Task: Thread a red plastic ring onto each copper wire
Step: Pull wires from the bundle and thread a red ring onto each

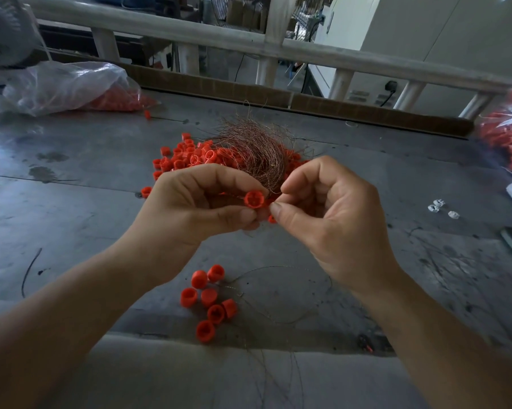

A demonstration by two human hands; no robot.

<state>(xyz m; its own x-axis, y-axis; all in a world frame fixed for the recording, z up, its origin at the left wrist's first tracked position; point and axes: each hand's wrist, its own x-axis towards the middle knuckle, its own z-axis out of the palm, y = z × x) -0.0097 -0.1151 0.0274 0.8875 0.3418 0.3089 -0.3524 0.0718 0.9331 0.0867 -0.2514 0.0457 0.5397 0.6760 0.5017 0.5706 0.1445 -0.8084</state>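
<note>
Early days, I'd say: on the table (pixel 71 202) the copper wire bundle (pixel 254 149) and loose ring pile (pixel 187 157) were mostly untouched, with seven rings (pixel 210 299) near the front edge among stray wires, probably done. The left hand (pixel 195 208) pinched one red ring (pixel 253 199) over the pile, bore axis pointing at the camera. The right hand (pixel 331 208) was pinched just beside it; couldn't tell if it held wire.

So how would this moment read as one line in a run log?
step: threading | left hand: pinches red plastic ring | right hand: pinches thin copper wire at ring
</note>
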